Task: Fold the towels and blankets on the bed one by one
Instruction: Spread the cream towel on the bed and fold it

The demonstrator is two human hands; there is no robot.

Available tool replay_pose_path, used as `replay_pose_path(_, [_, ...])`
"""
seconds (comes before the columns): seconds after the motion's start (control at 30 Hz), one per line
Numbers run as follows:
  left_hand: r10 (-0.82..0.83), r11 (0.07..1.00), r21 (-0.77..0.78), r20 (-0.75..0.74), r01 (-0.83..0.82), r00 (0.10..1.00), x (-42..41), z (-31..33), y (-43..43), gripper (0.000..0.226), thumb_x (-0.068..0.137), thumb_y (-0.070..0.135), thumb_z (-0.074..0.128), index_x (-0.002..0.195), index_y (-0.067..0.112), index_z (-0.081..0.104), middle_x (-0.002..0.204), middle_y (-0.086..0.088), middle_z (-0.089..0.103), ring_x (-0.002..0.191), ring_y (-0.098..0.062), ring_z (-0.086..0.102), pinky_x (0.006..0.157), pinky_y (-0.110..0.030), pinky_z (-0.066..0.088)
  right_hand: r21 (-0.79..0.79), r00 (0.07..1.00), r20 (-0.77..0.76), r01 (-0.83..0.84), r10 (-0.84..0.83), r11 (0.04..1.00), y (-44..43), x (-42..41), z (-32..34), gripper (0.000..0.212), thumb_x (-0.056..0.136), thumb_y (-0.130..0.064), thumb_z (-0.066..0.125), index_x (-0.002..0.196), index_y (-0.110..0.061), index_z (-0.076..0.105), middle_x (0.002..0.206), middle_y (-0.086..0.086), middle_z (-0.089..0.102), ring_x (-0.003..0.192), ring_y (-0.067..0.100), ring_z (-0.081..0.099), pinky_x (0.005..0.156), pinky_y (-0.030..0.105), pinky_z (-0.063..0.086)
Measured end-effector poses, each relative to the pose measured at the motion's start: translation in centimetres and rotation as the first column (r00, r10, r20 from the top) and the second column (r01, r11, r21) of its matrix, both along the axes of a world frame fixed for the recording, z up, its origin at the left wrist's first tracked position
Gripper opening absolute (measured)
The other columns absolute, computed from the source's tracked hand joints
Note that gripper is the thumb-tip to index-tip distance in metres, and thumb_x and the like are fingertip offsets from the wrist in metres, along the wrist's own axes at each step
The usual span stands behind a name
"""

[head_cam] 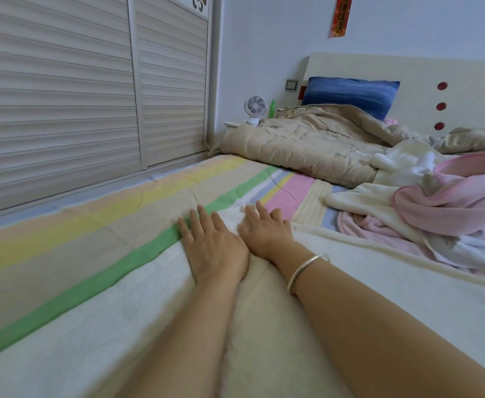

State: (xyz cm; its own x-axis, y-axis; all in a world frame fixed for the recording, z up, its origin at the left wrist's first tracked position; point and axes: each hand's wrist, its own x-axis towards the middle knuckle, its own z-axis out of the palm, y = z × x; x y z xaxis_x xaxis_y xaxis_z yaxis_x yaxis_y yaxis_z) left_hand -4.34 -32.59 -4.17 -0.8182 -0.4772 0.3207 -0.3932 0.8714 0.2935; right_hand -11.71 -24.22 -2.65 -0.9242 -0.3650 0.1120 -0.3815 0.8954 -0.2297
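Observation:
A cream fleece blanket (137,305) lies spread flat over the near part of the bed. My left hand (212,245) presses flat on its far edge, fingers straight. Beside it, almost touching, my right hand (267,228) also lies flat on the blanket with fingers stretched; a silver bangle sits on that wrist. To the right lies a loose heap: a pink towel (448,205) on top of a crumpled cream towel (364,196).
The striped bedsheet (91,225) stretches to the left. A beige quilt (307,145) is bunched near the headboard, with a blue pillow (350,91) behind it. A small fan (255,108) and a green bottle (272,108) stand on the nightstand. Louvred wardrobe doors (63,96) line the left side.

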Motion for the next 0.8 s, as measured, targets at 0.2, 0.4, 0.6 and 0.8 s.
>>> replay_pose_path(0.2, [-0.163,0.978,0.024,-0.523,0.205,0.836,3.3,1.9,-0.4,0.039,0.068,0.010,0.039,0.096,0.019,0.066,0.107,0.000,0.065,0.103,-0.026,0.059,0.093,-0.037,0.036,-0.014,0.996,0.033,-0.085,0.085,0.996,4.3,9.3,0.5,0.056,0.102,-0.044,0.023,0.154,-0.030,0.011,0.162,0.002,-0.008,0.148,0.024,0.003,0.120,0.043,0.003])
replay_pose_path(0.4, [-0.160,0.981,0.115,0.018,0.157,0.987,16.0,2.4,-2.2,0.037,0.093,0.028,0.043,0.128,0.029,0.057,0.138,0.005,0.054,0.129,-0.016,0.047,0.107,-0.033,0.031,0.132,0.976,0.181,-0.144,0.119,0.981,5.1,23.9,2.7,0.061,0.100,-0.053,0.012,0.155,-0.027,0.005,0.161,0.000,-0.016,0.147,0.019,-0.015,0.119,0.043,-0.010])
replay_pose_path(0.6, [-0.245,0.953,-0.042,0.473,0.300,0.846,30.7,3.9,-8.9,0.061,0.101,0.054,0.010,0.156,0.028,-0.002,0.163,0.004,-0.010,0.149,-0.011,-0.010,0.121,-0.042,-0.004,0.134,0.955,0.203,-0.245,0.215,0.960,-1.0,35.2,2.1,0.068,0.095,-0.051,-0.001,0.155,-0.019,-0.004,0.161,0.005,-0.014,0.147,0.020,-0.017,0.117,0.046,-0.014])
replay_pose_path(0.8, [-0.046,0.999,0.039,0.297,0.035,0.954,42.2,3.7,-17.2,0.055,0.100,0.045,0.016,0.139,0.025,0.049,0.150,0.002,0.042,0.137,-0.019,0.038,0.111,-0.036,0.030,0.103,0.905,0.192,-0.403,0.379,0.909,-6.0,46.2,2.1,0.072,0.089,-0.053,-0.003,0.155,-0.022,-0.003,0.161,0.008,-0.012,0.147,0.029,-0.016,0.116,0.052,-0.014])
